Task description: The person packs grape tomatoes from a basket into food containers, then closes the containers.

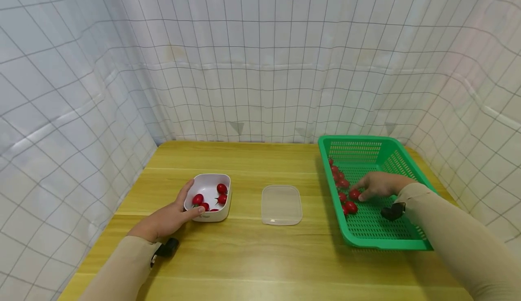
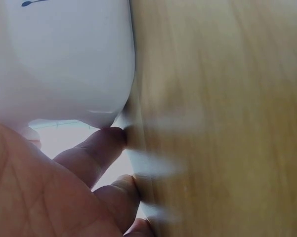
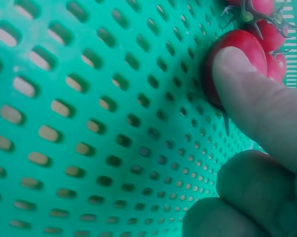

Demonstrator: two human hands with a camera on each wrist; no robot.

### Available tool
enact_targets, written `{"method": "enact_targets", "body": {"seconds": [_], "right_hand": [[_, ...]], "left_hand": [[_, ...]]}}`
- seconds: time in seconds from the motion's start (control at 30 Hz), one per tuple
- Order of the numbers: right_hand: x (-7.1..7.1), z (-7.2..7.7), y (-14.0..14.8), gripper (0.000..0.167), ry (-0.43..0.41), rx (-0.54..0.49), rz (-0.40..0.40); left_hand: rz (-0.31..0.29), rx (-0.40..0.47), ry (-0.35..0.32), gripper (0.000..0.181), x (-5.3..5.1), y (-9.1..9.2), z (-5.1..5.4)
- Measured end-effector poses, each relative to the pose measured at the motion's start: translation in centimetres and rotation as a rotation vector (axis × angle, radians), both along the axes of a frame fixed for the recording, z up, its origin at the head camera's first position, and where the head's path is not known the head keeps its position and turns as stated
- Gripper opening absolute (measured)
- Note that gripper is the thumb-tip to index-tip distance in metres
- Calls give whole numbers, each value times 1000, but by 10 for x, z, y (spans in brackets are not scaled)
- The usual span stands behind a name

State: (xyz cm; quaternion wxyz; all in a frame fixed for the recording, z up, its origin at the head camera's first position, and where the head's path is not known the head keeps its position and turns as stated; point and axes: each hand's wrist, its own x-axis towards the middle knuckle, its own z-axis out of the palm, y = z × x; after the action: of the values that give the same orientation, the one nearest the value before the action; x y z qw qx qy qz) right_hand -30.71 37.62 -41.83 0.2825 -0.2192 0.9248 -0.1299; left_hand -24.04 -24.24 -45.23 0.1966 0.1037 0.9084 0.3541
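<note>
My left hand holds a square white container at its left side, thumb across the front rim. From the left wrist view, a fingertip touches the lower edge of the white wall. Several red cherry tomatoes lie inside. Over in the green basket, my right hand pinches a cherry tomato. The right wrist view has the thumb pressed on that tomato, close to the perforated floor; the opposing fingertip is hidden. More tomatoes line the basket's left side.
A translucent flat square lid lies on the wooden table between container and basket. White grid-patterned curtains hang behind the table and on both sides. Small black devices are strapped at both wrists.
</note>
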Motion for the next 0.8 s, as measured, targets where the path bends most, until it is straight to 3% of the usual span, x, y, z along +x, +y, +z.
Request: {"method": "enact_targets", "body": {"seconds": [0.4, 0.8], "right_hand": [[4, 17, -3, 44, -7, 29, 17], [0, 54, -5, 45, 136, -17, -4]], "left_hand": [[2, 19, 2, 105, 0, -1, -1], [5, 7, 3, 106, -2, -1, -1]]}}
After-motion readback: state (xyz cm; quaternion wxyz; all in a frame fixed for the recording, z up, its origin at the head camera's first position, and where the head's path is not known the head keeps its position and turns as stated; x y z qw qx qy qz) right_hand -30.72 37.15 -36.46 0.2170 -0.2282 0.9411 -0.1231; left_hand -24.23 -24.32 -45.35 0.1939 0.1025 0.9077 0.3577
